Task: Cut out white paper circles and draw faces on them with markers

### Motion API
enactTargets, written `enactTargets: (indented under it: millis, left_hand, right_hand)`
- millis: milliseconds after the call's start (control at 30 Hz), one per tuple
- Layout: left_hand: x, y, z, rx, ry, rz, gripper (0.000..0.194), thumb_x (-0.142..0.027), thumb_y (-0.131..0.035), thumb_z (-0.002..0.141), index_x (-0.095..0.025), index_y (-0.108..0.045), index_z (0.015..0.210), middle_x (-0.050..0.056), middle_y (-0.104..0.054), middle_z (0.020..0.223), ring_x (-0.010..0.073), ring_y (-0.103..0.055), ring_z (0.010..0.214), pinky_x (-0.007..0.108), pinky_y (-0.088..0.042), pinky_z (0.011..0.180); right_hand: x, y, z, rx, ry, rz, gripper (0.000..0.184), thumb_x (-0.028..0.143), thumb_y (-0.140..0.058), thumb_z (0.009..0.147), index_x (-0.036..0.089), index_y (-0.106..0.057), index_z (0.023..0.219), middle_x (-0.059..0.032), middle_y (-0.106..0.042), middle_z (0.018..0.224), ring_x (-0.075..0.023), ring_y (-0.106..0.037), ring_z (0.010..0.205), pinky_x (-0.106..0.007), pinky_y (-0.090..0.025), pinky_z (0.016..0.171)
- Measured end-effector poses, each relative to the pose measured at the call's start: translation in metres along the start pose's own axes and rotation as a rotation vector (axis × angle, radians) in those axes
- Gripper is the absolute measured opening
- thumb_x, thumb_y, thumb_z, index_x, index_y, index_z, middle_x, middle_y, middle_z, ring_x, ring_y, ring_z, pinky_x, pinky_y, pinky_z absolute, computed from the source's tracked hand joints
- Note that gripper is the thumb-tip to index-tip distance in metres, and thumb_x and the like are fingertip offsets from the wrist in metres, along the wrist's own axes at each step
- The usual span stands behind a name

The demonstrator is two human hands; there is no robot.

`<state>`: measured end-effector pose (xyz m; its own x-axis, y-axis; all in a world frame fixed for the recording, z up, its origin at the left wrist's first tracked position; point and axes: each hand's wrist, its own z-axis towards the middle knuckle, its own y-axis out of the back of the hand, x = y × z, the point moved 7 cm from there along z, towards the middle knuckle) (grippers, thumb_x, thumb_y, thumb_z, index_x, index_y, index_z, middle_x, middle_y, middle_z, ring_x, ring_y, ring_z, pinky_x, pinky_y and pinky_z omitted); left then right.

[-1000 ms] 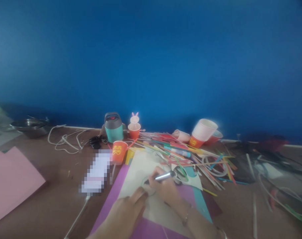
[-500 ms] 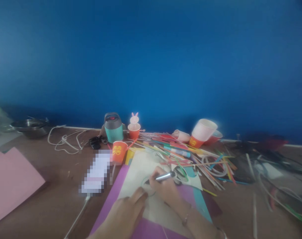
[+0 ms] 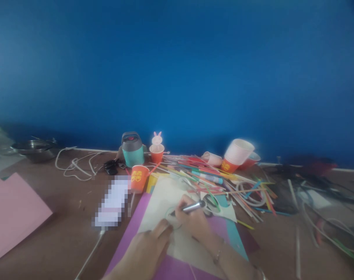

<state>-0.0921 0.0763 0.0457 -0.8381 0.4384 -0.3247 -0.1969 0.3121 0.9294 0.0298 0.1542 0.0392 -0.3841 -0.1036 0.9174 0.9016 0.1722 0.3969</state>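
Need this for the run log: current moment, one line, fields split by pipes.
right hand: holding marker | left hand: on white paper | orange cup: upright, beyond paper's left side

Pretty dim, hazy shot tbh. The blue wall [image 3: 177, 77] has a soft brighter patch mid-frame and a pale sheen at far left, then goes dark at the top corners. Can't tell where the light comes from. Whitish glow around the stacked paper cups [image 3: 239, 152], and murky shadow low on the wall. Both sides of the worktop [image 3: 68, 202] look smeary and stretched, worst at right. 1 patch at left of center is blocky, pixelated.
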Motion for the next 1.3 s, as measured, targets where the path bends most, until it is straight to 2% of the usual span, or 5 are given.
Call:
enactTargets:
  millis: [400,900,1300]
  left_hand:
    - [-0.0019,0.0011,-0.0005,0.028,-0.007,0.029,0.039,-0.018,-0.029,0.094,-0.029,-0.048,0.126,0.004,-0.046,0.136,0.0146,-0.066,0.081,0.027,-0.053,0.077]
    - [-0.0022,0.0003,-0.0003,0.023,-0.001,0.047,0.039,-0.017,-0.029,0.093,-0.029,-0.05,0.124,0.003,-0.046,0.137,0.0151,-0.067,0.081,0.028,-0.053,0.078]
    - [0.0002,-0.0012,-0.0001,0.001,0.003,0.02,0.039,-0.019,-0.03,0.093,-0.029,-0.046,0.127,0.004,-0.048,0.133,0.0142,-0.066,0.079,0.026,-0.053,0.076]
  right_hand:
    - [-0.0024,-0.0013,0.0011,0.007,0.026,0.003,0.013,0.017,-0.046,0.069,0.023,-0.036,0.062,0.0073,-0.035,0.053,-0.012,-0.037,0.052,-0.024,-0.031,0.05]
    - [-0.0013,-0.0006,-0.0002,0.011,-0.038,0.002,0.009,0.019,-0.047,0.066,0.023,-0.04,0.061,0.0067,-0.038,0.052,-0.0123,-0.038,0.052,-0.024,-0.031,0.049]
    - [0.0012,-0.0009,-0.0001,0.017,-0.04,-0.007,0.009,0.02,-0.047,0.065,0.023,-0.039,0.06,0.0068,-0.037,0.051,-0.0122,-0.037,0.051,-0.024,-0.03,0.049]
